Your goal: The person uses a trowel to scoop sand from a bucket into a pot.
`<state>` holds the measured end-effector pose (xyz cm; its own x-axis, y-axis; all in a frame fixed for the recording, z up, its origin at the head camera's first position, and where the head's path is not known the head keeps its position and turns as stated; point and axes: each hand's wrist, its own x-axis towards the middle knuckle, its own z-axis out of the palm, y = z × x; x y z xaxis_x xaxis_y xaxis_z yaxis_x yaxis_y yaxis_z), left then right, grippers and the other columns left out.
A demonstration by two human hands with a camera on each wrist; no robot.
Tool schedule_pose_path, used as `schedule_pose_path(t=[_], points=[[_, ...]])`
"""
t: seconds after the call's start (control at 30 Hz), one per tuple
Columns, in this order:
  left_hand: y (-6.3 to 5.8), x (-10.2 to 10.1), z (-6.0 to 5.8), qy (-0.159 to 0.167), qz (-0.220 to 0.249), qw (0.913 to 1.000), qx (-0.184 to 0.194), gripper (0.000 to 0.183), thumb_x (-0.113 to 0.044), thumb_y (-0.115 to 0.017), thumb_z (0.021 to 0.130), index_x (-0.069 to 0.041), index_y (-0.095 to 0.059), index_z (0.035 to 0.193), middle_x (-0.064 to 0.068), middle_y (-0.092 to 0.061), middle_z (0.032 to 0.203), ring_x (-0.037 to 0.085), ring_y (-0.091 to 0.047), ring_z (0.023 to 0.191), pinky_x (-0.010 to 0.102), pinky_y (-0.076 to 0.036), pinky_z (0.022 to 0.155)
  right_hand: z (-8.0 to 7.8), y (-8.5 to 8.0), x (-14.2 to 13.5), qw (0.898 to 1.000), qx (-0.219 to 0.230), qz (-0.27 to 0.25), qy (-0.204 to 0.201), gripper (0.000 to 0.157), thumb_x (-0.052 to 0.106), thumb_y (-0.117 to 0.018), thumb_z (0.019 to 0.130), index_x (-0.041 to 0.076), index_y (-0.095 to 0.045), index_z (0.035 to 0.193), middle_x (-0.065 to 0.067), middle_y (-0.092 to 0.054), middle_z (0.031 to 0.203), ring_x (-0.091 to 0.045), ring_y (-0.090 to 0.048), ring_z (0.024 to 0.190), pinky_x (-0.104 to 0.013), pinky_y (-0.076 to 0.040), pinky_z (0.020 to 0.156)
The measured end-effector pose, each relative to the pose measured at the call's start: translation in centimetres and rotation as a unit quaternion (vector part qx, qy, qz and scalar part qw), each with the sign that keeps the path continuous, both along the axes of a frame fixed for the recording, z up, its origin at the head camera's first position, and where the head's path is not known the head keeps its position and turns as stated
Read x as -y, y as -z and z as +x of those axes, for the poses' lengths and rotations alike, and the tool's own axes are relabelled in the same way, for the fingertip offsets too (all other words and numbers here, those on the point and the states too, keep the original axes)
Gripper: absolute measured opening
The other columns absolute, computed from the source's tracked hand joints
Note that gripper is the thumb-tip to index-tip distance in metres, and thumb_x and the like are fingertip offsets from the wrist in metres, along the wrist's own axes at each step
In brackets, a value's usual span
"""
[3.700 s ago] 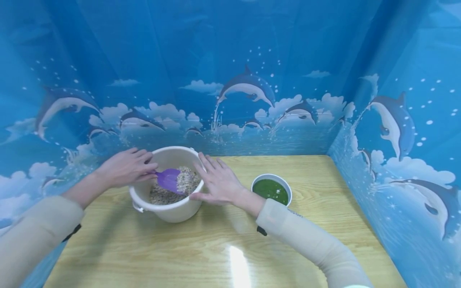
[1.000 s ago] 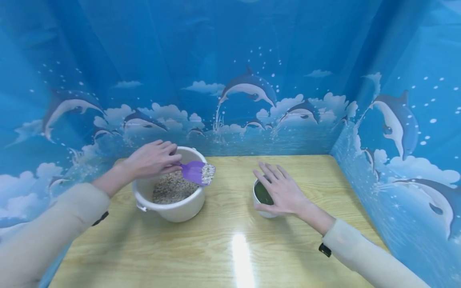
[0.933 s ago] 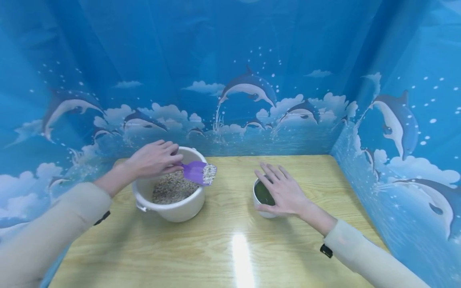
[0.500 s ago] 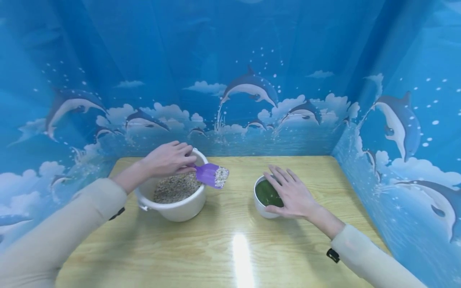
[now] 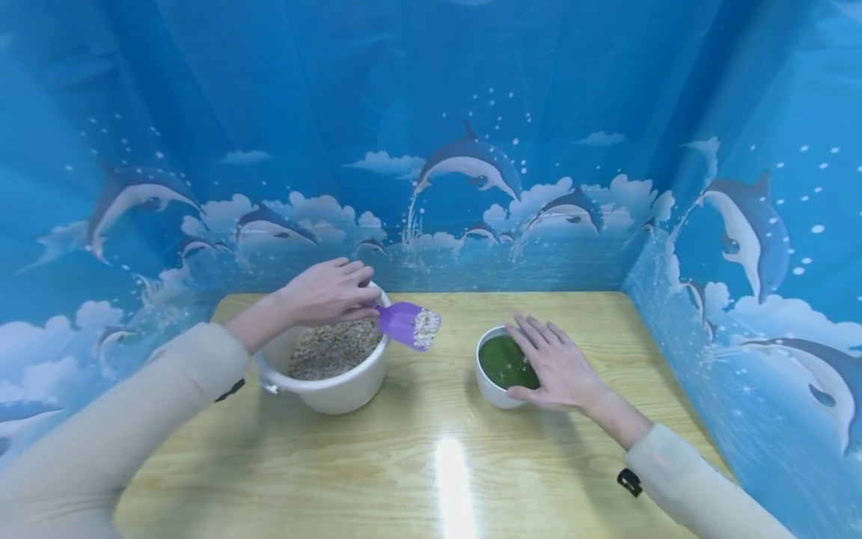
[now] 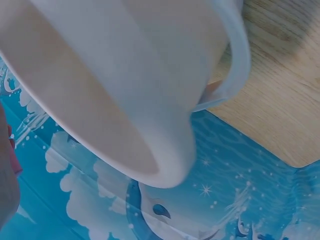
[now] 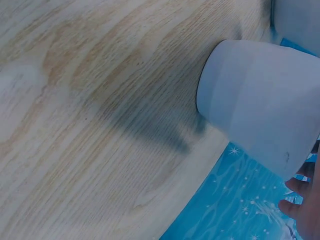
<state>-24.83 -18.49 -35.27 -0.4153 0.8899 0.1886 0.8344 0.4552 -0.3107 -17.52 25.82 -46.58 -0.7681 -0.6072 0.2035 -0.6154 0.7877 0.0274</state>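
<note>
While the left hand point(image 5: 328, 292) grips the handle of a small purple plastic scoop point(image 5: 399, 323) left of the middle of the frame, the right hand point(image 5: 557, 368) lies with its fingers straight and spread, right of centre. From where I stand the two are well apart. The scoop reaches past the right rim of a round white plastic bucket point(image 5: 343, 389), its blade looking nearly level, I think so that the pale grains point(image 5: 426, 328) gathered toward its tip don't slide off. More grey-brown grains point(image 5: 330, 352) lie inside the bucket, whose white carrying handle point(image 6: 237, 60) shows at the upper right in the left wrist view.

Right of centre stands a smaller round white bowl point(image 5: 497, 395), upright, with dark green contents point(image 5: 505, 361) dotted with a few pale bits; whether that green is liquid I can't tell. The right hand covers the bowl's right side, perhaps to steady it, though I can't make out whether the fingers press on the rim or only hover there. The spot seems handy for it, since bucket and bowl stand side by side with a gap between.

Both stand on a light wood-grain table point(image 5: 377, 464), where a white glare point(image 5: 453, 486) shines at bottom centre. Around the back and sides hangs a blue sheet point(image 5: 303, 90) printed with leaping dolphins and clouds. Pale cream sleeves point(image 5: 135, 419) cover both arms.
</note>
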Motion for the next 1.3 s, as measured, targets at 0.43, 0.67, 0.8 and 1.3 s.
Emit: schedule_pose_path(t=[0.43, 0.67, 0.8, 1.3], points=[[-0.3, -2.6, -0.8, 0.022, -0.015, 0.9995, 0.014, 0.022, -0.043, -0.060, 0.106, -0.021, -0.062, 0.103, -0.001, -0.055, 0.092, 0.016, -0.049, 0.082, 0.032, -0.047, 0.075, -0.2, 0.7, -0.6, 1.000, 0.011, 0.008, 0.018, 0.118, 0.081, -0.062, 0.082, 0.003, -0.029, 0.164, -0.023, -0.035, 0.170, -0.045, -0.041, 0.153, -0.061, -0.036, 0.124], [-0.3, -4.1, -1.2, 0.038, -0.022, 0.9989, 0.017, 0.024, -0.045, -0.057, 0.107, -0.021, -0.061, 0.104, -0.001, -0.055, 0.092, 0.016, -0.049, 0.081, 0.033, -0.045, 0.074, -0.2, 0.9, -1.0, 1.000, 0.005, 0.010, 0.019, 0.121, 0.085, -0.058, 0.082, 0.001, -0.030, 0.163, -0.023, -0.037, 0.169, -0.046, -0.044, 0.151, -0.061, -0.038, 0.122], [-0.3, -5.0, -1.3, 0.044, -0.025, 0.9986, 0.015, 0.026, -0.047, -0.057, 0.107, -0.021, -0.061, 0.105, -0.001, -0.057, 0.093, 0.016, -0.050, 0.082, 0.033, -0.046, 0.075, -0.2, 1.0, -1.2, 1.000, 0.001, 0.006, 0.018, 0.123, 0.088, -0.055, 0.081, 0.001, -0.031, 0.163, -0.024, -0.038, 0.168, -0.046, -0.044, 0.151, -0.062, -0.039, 0.121], [-0.1, -8.2, -2.1, 0.067, -0.042, 0.9967, 0.019, 0.028, -0.048, -0.053, 0.108, -0.021, -0.060, 0.104, -0.001, -0.057, 0.093, 0.016, -0.051, 0.084, 0.032, -0.045, 0.076, 0.0, 1.5, -2.4, 0.999, 0.017, 0.005, 0.030, 0.123, 0.091, -0.047, 0.085, -0.003, -0.029, 0.162, -0.026, -0.037, 0.168, -0.048, -0.044, 0.150, -0.063, -0.038, 0.121]])
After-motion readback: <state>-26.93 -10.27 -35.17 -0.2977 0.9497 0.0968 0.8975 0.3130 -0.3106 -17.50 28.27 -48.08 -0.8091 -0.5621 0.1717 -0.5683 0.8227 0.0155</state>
